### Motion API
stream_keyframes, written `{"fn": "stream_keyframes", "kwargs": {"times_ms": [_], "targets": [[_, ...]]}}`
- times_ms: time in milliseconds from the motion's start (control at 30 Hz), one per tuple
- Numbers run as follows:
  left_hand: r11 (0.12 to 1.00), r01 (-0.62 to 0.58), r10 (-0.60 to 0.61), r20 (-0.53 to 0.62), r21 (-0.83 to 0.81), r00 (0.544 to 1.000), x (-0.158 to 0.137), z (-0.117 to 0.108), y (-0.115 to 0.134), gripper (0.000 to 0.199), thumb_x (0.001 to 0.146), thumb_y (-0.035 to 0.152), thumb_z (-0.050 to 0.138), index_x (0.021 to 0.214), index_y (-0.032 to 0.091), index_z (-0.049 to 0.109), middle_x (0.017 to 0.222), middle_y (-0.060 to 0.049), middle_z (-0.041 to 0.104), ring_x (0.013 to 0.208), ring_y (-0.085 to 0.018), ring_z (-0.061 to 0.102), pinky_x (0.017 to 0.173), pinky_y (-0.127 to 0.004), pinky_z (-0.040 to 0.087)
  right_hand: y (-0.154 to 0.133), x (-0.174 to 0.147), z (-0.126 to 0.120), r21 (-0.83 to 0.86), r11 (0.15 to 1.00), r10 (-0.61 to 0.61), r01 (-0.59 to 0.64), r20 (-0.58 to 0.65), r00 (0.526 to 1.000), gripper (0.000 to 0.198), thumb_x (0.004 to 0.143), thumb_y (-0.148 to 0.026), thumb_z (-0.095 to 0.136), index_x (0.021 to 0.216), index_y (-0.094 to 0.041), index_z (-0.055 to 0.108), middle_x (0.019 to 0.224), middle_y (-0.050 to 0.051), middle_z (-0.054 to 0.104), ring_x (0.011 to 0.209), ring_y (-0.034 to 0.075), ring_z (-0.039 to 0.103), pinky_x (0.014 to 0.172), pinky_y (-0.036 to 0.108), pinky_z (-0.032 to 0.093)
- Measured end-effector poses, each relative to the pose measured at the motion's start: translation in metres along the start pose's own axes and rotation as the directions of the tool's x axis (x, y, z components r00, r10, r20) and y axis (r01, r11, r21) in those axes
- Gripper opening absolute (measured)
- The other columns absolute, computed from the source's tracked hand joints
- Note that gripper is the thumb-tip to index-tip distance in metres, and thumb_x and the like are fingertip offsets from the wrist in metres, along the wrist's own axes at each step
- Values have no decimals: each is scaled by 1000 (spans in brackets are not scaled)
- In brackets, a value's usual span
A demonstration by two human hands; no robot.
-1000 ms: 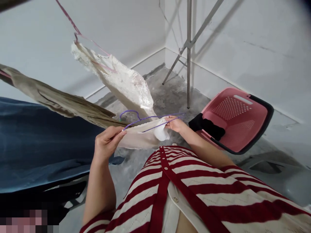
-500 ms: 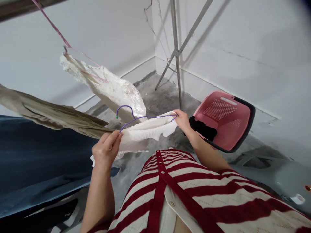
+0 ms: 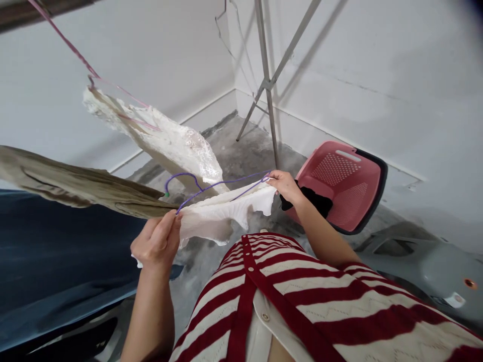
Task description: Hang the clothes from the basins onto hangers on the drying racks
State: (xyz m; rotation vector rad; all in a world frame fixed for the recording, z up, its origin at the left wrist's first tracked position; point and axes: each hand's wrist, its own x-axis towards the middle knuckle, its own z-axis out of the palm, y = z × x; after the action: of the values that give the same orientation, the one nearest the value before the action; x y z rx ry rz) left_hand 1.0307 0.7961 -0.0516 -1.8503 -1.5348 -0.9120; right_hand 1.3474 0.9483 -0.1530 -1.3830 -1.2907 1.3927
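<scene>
Hanger (image 3: 202, 190) runs lengthwise between my hands, hook (image 3: 181, 174) nearer my left hand (image 3: 155, 242) pinching one corner, right hand (image 3: 285, 186) pinching white cloth (image 3: 234, 208).

Over on the left, a lacy white garment (image 3: 184, 143) dangles from a pink hanger (image 3: 71, 45), with an olive garment (image 3: 75, 181) and a broad spread of dark blue cloth (image 3: 64, 261) showing lower down. Back in the corner, a metal stand (image 3: 267, 84) plants its legs on the grey floor (image 3: 247, 151), and there's a pink basket (image 3: 360, 193) to the right, black cloth (image 3: 317, 202) slumped over its edge!
</scene>
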Motion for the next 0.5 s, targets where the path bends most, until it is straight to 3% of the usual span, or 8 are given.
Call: {"fn": "stream_keyframes", "kwargs": {"times_ms": [100, 167, 300, 400, 500], "targets": [[997, -67, 68, 30, -45, 997, -1, -1, 1, 11, 76, 21, 69, 87, 21, 69, 66, 0, 67, 54, -9, 58, 54, -18, 43, -4, 3, -1, 64, 997, 55, -51, -63, 996, 15, 61, -25, 61, 74, -16, 61, 59, -2, 57, 40, 6, 39, 36, 21, 25], [996, -85, 86, 40, -30, 995, -3, 0, 5, 11, 76, 21, 69, 87, 21, 69, 65, 0, 67, 53, -8, 58, 53, -18, 43, -10, 4, -3, 14, 999, 31, -29, -144, 989, 13, 63, -24, 60, 73, -17, 60, 60, -1, 57, 40, 7, 39, 38, 22, 27], [996, -72, 71, 21, 44, 997, -6, 7, 23, 16, 76, 19, 69, 92, 20, 69, 66, -1, 68, 54, -9, 60, 52, -18, 42, -31, -11, -4, -268, 950, -227, 160, -242, 943, 10, 69, -21, 55, 75, -18, 62, 69, 1, 62, 60, 12, 53, 56, 25, 41], [997, -77, 77, 37, 17, 996, -9, 18, 38, 16, 78, 19, 68, 94, 20, 67, 64, 0, 66, 54, -9, 59, 52, -18, 40, -52, -37, 6, -400, 872, -383, 283, -196, 903, 12, 73, -18, 52, 78, -19, 62, 77, 2, 63, 73, 15, 57, 70, 28, 44], [994, -68, 72, 45, -85, 996, -14, 29, 48, 16, 79, 18, 66, 94, 20, 67, 67, -1, 67, 55, -9, 59, 53, -18, 40, -73, -63, 16, -407, 776, -520, 482, 20, 854, 16, 76, -16, 49, 84, -20, 63, 84, 3, 63, 79, 15, 57, 75, 28, 45]]}}
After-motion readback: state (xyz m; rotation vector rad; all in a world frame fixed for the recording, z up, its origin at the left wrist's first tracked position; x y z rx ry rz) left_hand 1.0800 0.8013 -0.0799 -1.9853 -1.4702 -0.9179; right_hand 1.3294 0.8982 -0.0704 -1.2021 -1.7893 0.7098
